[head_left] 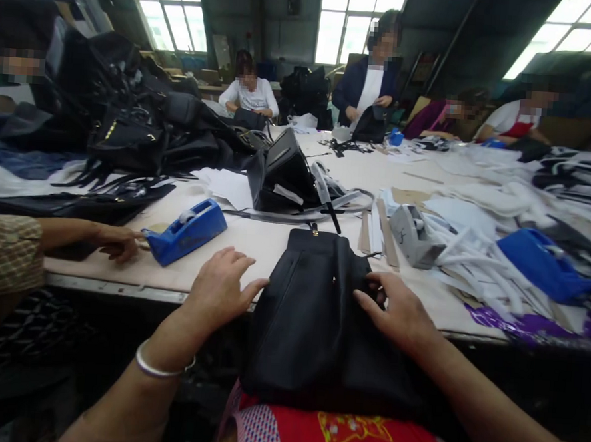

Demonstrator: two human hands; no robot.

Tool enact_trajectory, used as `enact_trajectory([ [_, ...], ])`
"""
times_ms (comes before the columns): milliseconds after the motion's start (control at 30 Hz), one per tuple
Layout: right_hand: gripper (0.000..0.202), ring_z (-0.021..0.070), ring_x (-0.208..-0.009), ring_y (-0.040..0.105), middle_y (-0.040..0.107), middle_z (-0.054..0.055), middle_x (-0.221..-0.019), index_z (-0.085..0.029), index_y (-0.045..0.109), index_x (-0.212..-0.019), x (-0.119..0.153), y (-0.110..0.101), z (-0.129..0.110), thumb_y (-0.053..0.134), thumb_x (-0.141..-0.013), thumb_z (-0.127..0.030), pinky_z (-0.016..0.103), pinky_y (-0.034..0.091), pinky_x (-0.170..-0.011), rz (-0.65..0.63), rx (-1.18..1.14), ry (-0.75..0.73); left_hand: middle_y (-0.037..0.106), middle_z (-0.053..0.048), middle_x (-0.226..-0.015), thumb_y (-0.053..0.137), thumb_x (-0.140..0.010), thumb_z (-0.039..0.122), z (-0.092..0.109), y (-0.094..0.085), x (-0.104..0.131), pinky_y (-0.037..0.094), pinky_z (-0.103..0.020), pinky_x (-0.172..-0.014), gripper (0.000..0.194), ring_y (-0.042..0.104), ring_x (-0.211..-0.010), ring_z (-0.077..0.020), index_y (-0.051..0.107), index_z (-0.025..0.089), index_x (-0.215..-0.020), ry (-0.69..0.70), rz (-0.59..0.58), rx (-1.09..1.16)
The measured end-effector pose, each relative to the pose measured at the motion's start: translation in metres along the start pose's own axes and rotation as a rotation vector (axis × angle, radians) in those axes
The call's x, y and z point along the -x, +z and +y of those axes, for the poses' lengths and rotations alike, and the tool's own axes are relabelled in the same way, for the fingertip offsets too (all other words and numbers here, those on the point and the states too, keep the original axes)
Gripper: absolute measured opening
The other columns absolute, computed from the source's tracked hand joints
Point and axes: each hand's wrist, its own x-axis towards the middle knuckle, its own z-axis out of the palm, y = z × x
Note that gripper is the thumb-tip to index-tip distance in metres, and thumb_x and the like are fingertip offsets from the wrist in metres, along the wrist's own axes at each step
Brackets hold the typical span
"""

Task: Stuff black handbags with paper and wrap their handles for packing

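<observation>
A black bag (302,321) rests partly on the table's front edge and partly against the red apron, with a small gold-coloured clasp near its top. My left hand (221,283) is just left of the bag, thumb and fingers spread, holding nothing; a silver bangle circles that wrist. On the bag's right side, my right hand (395,307) grips its black material between thumb and fingers, some of the fingertips lying behind the edge. Beyond this bag, a second black bag (283,173) stands tilted among white strips.
Left of my hands lies a blue tape dispenser (189,231), touched by another person's hand (119,240). A grey dispenser (415,235), another blue dispenser (548,263) and white strips (478,252) are at the right. Black bags (131,131) are piled back left. Several people work beyond.
</observation>
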Motion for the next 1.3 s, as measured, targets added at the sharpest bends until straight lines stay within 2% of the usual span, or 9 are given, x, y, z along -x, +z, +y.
enact_trajectory([
  [167, 0.056, 0.0269, -0.097, 0.063, 0.063, 0.012, -0.11, -0.016, 0.055, -0.124, 0.038, -0.009, -0.018, 0.062, -0.084, -0.054, 0.041, 0.051, -0.086, -0.118, 0.01, 0.081, 0.07, -0.012, -0.121, 0.049, -0.093, 0.056, 0.071, -0.002, -0.102, 0.047, -0.035, -0.098, 0.053, 0.064, -0.114, -0.0274, 0.069, 0.015, -0.119, 0.25, -0.139, 0.44],
  [300, 0.057, 0.0283, -0.102, 0.064, 0.064, 0.013, -0.113, -0.017, 0.053, -0.126, 0.055, -0.02, -0.022, 0.066, -0.081, -0.049, 0.042, 0.05, -0.089, -0.178, 0.013, 0.137, 0.075, -0.017, -0.1, 0.057, -0.083, 0.067, 0.132, 0.023, -0.175, 0.049, -0.035, -0.087, 0.061, 0.069, -0.097, -0.0319, 0.077, 0.012, -0.097, 0.372, -0.435, 0.326],
  [433, 0.061, 0.0296, -0.106, 0.063, 0.064, 0.014, -0.115, -0.015, 0.054, -0.127, 0.063, -0.029, -0.014, 0.069, -0.079, -0.05, 0.043, 0.049, -0.093, -0.247, -0.02, 0.197, 0.077, -0.015, -0.097, 0.085, -0.056, 0.055, 0.157, 0.054, -0.215, 0.049, -0.036, -0.089, 0.056, 0.069, -0.098, -0.0342, 0.08, 0.014, -0.093, 0.469, -0.745, 0.196],
  [567, 0.068, 0.0314, -0.114, 0.059, 0.058, 0.016, -0.128, -0.014, 0.053, -0.133, 0.063, -0.034, -0.004, 0.068, -0.08, -0.053, 0.045, 0.048, -0.097, -0.265, -0.087, 0.226, 0.073, -0.007, -0.118, 0.082, -0.066, 0.035, 0.143, 0.061, -0.212, 0.048, -0.032, -0.097, 0.065, 0.067, -0.107, -0.0255, 0.068, 0.021, -0.127, 0.526, -0.857, 0.679],
  [700, 0.081, 0.0322, -0.122, 0.054, 0.05, 0.017, -0.14, -0.013, 0.045, -0.144, 0.059, -0.035, 0.0, 0.069, -0.078, -0.055, 0.045, 0.045, -0.104, -0.274, -0.17, 0.213, 0.075, -0.009, -0.111, 0.077, -0.076, 0.038, 0.121, 0.059, -0.185, 0.052, -0.033, -0.091, 0.05, 0.07, -0.099, -0.0234, 0.072, 0.016, -0.121, 0.301, -0.719, 1.073],
  [800, 0.088, 0.0335, -0.122, 0.054, 0.054, 0.018, -0.137, -0.012, 0.044, -0.145, 0.054, -0.033, -0.004, 0.072, -0.075, -0.057, 0.046, 0.045, -0.104, -0.32, -0.24, 0.22, 0.077, -0.01, -0.103, 0.079, -0.075, 0.037, 0.122, 0.059, -0.168, 0.054, -0.032, -0.085, 0.041, 0.071, -0.092, -0.0228, 0.077, 0.015, -0.11, 0.187, -0.563, 1.102],
  [933, 0.087, 0.0339, -0.112, 0.06, 0.061, 0.018, -0.129, -0.014, 0.051, -0.139, 0.049, -0.029, -0.011, 0.078, -0.067, -0.055, 0.045, 0.047, -0.096, -0.377, -0.314, 0.252, 0.078, -0.008, -0.097, 0.077, -0.077, 0.032, 0.14, 0.061, -0.158, 0.053, -0.031, -0.09, 0.026, 0.071, -0.093, -0.0214, 0.08, 0.016, -0.097, 0.27, -0.391, 1.019],
  [1167, 0.039, 0.0214, -0.079, 0.061, 0.067, 0.006, -0.089, -0.017, 0.065, -0.108, 0.057, -0.027, -0.009, 0.072, -0.071, -0.028, 0.032, 0.045, -0.071, -0.346, -0.349, 0.291, 0.077, -0.006, -0.093, 0.075, -0.076, 0.032, 0.146, 0.081, -0.142, 0.053, -0.031, -0.088, 0.02, 0.07, -0.091, -0.0198, 0.079, 0.018, -0.09, 0.155, -0.249, 1.07],
  [1300, 0.019, 0.0155, -0.067, 0.056, 0.064, 0.001, -0.076, -0.018, 0.063, -0.096, 0.065, -0.027, -0.006, 0.06, -0.079, -0.026, 0.027, 0.04, -0.061, -0.307, -0.714, 0.284, 0.076, -0.006, -0.093, 0.078, -0.075, 0.038, 0.128, 0.079, -0.134, 0.053, -0.027, -0.076, 0.029, 0.068, -0.084, -0.0181, 0.078, 0.017, -0.095, 0.016, -0.261, 1.118],
])
